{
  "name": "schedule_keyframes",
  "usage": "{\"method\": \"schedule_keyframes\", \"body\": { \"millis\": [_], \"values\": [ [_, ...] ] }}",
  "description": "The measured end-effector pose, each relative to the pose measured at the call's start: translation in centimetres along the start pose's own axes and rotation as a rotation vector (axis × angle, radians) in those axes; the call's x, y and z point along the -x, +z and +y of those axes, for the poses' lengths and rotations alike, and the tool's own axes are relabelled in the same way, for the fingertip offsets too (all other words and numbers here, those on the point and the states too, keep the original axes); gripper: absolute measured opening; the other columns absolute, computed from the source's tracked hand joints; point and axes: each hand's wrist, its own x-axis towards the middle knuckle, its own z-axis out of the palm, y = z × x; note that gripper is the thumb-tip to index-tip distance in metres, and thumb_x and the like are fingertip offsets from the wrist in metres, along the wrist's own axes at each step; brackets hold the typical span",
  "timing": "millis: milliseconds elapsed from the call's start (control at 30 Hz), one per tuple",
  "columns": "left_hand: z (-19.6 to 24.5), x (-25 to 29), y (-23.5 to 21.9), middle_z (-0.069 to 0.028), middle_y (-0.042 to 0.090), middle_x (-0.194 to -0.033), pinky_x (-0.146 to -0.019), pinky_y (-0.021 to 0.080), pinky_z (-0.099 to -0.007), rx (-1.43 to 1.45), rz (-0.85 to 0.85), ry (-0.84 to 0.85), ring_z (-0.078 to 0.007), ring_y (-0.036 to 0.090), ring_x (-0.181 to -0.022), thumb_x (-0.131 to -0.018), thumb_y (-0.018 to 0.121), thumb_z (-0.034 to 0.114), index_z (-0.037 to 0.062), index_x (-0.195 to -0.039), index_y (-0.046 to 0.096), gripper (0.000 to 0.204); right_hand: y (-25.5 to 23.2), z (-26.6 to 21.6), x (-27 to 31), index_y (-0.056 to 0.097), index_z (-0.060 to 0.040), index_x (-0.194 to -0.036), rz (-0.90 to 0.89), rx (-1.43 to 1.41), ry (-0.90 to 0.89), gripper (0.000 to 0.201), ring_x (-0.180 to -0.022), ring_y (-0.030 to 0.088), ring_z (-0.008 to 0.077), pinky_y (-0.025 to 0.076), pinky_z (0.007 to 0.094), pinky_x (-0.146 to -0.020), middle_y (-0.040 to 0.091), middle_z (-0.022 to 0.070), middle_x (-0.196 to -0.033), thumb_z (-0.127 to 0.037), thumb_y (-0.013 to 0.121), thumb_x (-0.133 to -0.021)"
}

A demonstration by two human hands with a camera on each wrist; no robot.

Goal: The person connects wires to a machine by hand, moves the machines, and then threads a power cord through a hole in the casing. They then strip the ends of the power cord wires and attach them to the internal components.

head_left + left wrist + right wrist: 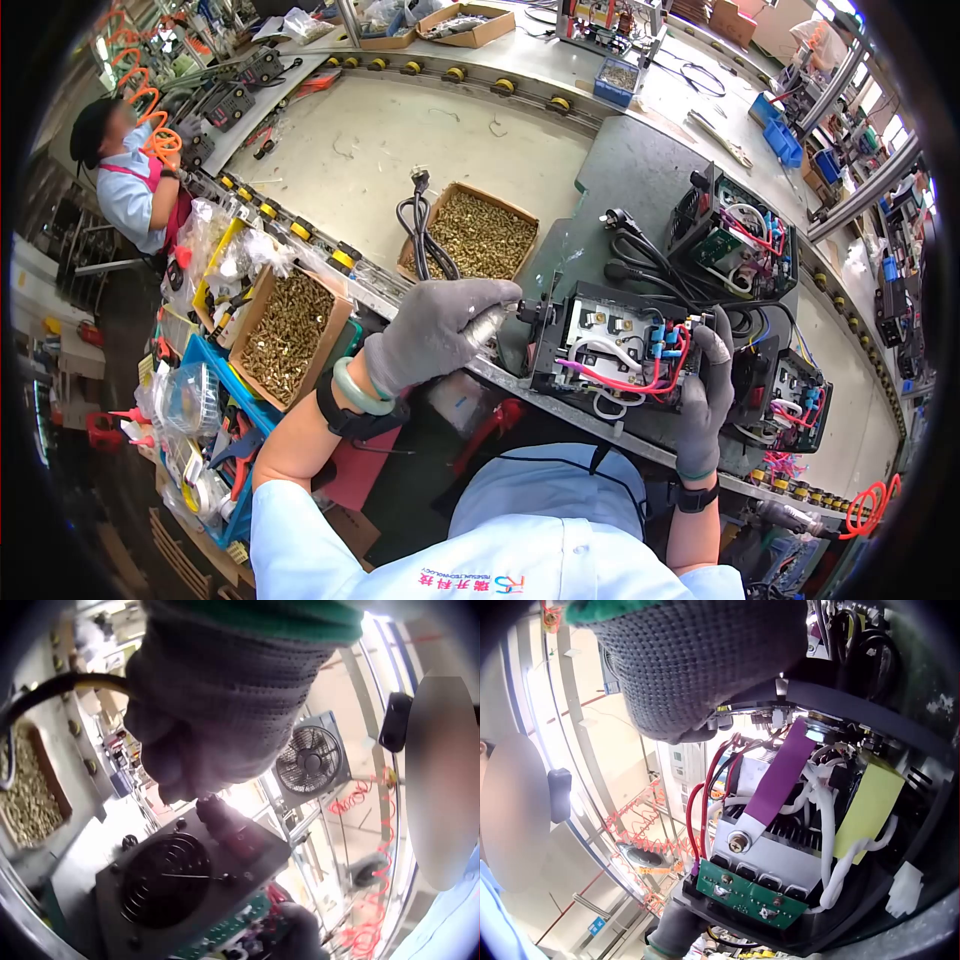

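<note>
A person in a light blue shirt leans over a grey desk [640,170], both hands in grey knit gloves. The left hand [440,330] has its fingers [490,293] curled around a metal powered screwdriver [492,324], whose tip points at the end panel of an open electronics unit [615,350] directly beyond the fingertips. The left wrist view shows the same panel from the outside: a round fan grille [166,879] sits just below the glove, and the tool meets the panel beside it.

The right hand [708,390] grips the opposite end of the unit, fingers [718,345] wrapped over its top edge and the palm against its side, so the unit lies between the two hands. Inside the unit, just under the right fingers, run red wires [640,383], white wires [600,350] and blue connectors [660,340]. The right wrist view looks into the case: a purple strip [776,780] screwed to a metal block, a green circuit board [742,894] and a yellow-taped component [870,806].

Past the left fingers stands a cardboard box of brass screws [480,235] with a black power cord [420,225] draped over its edge. Beside the left wrist is a second screw box [290,335]. Beyond the right fingers sit two more open units [740,240], and another worker [130,170] stands far off at the left.
</note>
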Motion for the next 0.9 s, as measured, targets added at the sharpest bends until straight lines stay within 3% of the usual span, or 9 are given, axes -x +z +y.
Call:
{"method": "schedule_keyframes", "body": {
  "millis": [133, 200, 433, 533, 667, 767, 833, 900],
  "values": [
    [0.3, 0.2, -0.3, -0.0155, 0.07, -0.084, -0.061, 0.055, -0.0361, -0.113, -0.01, 0.055, -0.0314, 0.07, -0.073, -0.083, 0.07, 0.001, 0.0039, -0.104, 0.07, 0.021, 0.0, 0.2, 0.1, 0.056, 0.004, -0.132, 0.008, -0.056, -0.003, 0.057, -0.137, 0.045, 0.0286, 0.031, 0.0407, -0.116, 0.038, 0.0219, -0.156, -0.005, 0.045, -0.077],
    [0.3, 0.2, -0.4, -0.0147, 0.069, -0.082, -0.06, 0.055, -0.0371, -0.306, -0.064, 0.111, -0.0315, 0.07, -0.072, -0.081, 0.071, 0.001, 0.0044, -0.102, 0.069, 0.021, 0.0, 0.2, 0.1, 0.056, 0.0039, -0.132, 0.003, -0.058, -0.019, 0.057, -0.138, 0.044, 0.0289, 0.03, 0.0408, -0.117, 0.038, 0.0218, -0.156, -0.004, 0.045, -0.076],
    [-1.1, -0.4, -0.7, -0.0154, 0.07, -0.083, -0.061, 0.055, -0.037, -0.145, -0.083, 0.185, -0.0313, 0.071, -0.072, -0.083, 0.07, 0.004, 0.0031, -0.102, 0.069, 0.02, 0.2, -0.1, 0.1, 0.056, 0.0043, -0.131, 0.02, -0.069, 0.012, 0.057, -0.137, 0.045, 0.0291, 0.031, 0.0411, -0.116, 0.037, 0.0217, -0.156, -0.003, 0.043, -0.075],
    [-0.5, -1.4, -0.4, -0.0166, 0.069, -0.082, -0.062, 0.056, -0.038, -0.1, -0.154, 0.055, -0.0338, 0.07, -0.073, -0.085, 0.068, 0.003, 0.0011, -0.104, 0.068, 0.019, 0.4, -0.1, 0.0, 0.056, 0.0043, -0.129, -0.001, -0.078, -0.014, 0.056, -0.136, 0.046, 0.0289, 0.032, 0.0411, -0.116, 0.037, 0.0219, -0.156, -0.002, 0.042, -0.075],
    [0.0, -1.8, -0.2, -0.0186, 0.07, -0.086, -0.067, 0.056, -0.0385, -0.134, -0.172, 0.005, -0.0358, 0.07, -0.078, -0.087, 0.066, 0.003, 0.0005, -0.106, 0.067, 0.02, 0.4, -0.1, 0.0, 0.057, 0.0042, -0.128, 0.016, 0.015, -0.036, 0.054, -0.136, 0.046, 0.0303, 0.032, 0.041, -0.115, 0.038, 0.0232, -0.155, -0.006, 0.045, -0.076],
    [-0.1, -1.2, -0.1, -0.0189, 0.07, -0.092, -0.072, 0.056, -0.0376, -0.05, -0.176, -0.015, -0.0338, 0.071, -0.083, -0.088, 0.063, 0.001, 0.0004, -0.108, 0.066, 0.021, -0.4, 0.0, -0.2, 0.058, 0.0042, -0.127, -0.027, 0.065, -0.056, 0.053, -0.136, 0.046, 0.0317, 0.032, 0.0411, -0.115, 0.038, 0.0239, -0.154, -0.006, 0.046, -0.076],
    [-0.3, -1.1, 0.1, -0.0176, 0.07, -0.101, -0.081, 0.055, -0.0348, 0.135, -0.078, -0.128, -0.0297, 0.07, -0.092, -0.09, 0.06, -0.001, 0.0001, -0.11, 0.066, 0.021, -0.6, -0.1, -0.3, 0.058, 0.0042, -0.127, -0.069, 0.094, -0.084, 0.054, -0.136, 0.046, 0.0323, 0.032, 0.0412, -0.115, 0.038, 0.0241, -0.154, -0.006, 0.046, -0.075],
    [0.2, -1.5, -0.6, -0.0154, 0.069, -0.103, -0.084, 0.053, -0.0332, 0.121, -0.049, -0.066, -0.0269, 0.069, -0.095, -0.091, 0.059, -0.001, -0.0002, -0.113, 0.067, 0.023, -0.3, -0.2, -0.4, 0.058, 0.004, -0.127, -0.035, 0.106, -0.108, 0.054, -0.135, 0.047, 0.0325, 0.033, 0.0415, -0.114, 0.039, 0.024, -0.153, -0.005, 0.047, -0.074]
  ]
}}
